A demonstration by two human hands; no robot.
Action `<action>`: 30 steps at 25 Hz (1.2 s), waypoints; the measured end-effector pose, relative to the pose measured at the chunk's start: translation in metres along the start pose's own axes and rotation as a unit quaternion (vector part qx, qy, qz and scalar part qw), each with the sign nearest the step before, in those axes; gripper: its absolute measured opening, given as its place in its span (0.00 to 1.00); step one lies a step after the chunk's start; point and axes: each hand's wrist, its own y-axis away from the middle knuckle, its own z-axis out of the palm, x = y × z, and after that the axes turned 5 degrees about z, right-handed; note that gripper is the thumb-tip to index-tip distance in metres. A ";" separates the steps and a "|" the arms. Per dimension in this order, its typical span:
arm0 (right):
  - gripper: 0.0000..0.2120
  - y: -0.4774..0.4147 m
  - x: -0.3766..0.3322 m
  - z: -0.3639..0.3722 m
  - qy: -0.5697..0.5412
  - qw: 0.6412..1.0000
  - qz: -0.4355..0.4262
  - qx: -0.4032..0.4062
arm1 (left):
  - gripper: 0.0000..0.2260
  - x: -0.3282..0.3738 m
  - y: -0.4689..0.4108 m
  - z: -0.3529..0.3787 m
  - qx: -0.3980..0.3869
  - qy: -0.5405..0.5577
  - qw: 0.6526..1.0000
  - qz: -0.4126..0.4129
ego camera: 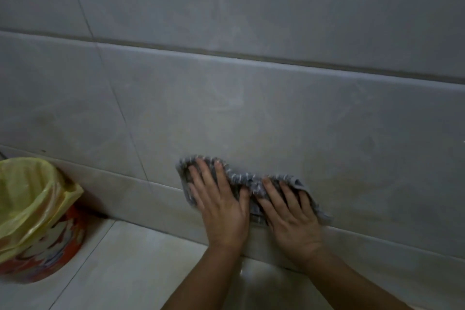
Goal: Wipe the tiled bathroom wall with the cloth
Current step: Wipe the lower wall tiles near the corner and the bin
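Observation:
A grey striped cloth [247,180] lies bunched against the grey tiled wall [251,118], low down near the skirting tile. My left hand [220,202] presses flat on the cloth's left part, fingers straight and spread. Beside it, my right hand [292,214] presses the cloth's right part with straight fingers. The cloth's middle is hidden under both hands; its frayed upper edge and right corner show.
A bin [37,241] with an orange pattern and a yellow liner bag stands on the pale floor tiles [130,267] at the left, close to the wall. A dark grout line [251,58] runs across the wall above the hands.

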 end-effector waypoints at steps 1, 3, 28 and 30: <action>0.25 0.013 0.006 0.001 -0.005 1.000 -0.005 -0.015 | 0.37 0.001 0.012 0.006 -0.014 -0.006 1.000 -0.008; 0.20 0.031 0.020 -0.003 -0.019 0.999 -0.001 -0.036 | 0.39 0.007 0.030 0.014 -0.031 -0.011 0.999 -0.012; 0.28 0.017 0.135 -0.083 -0.017 0.977 0.204 0.062 | 0.36 0.178 -0.002 0.014 0.033 0.116 0.992 -0.046; 0.28 0.016 0.133 -0.079 -0.023 0.976 0.206 0.062 | 0.35 0.181 -0.012 0.014 0.053 0.109 0.992 -0.035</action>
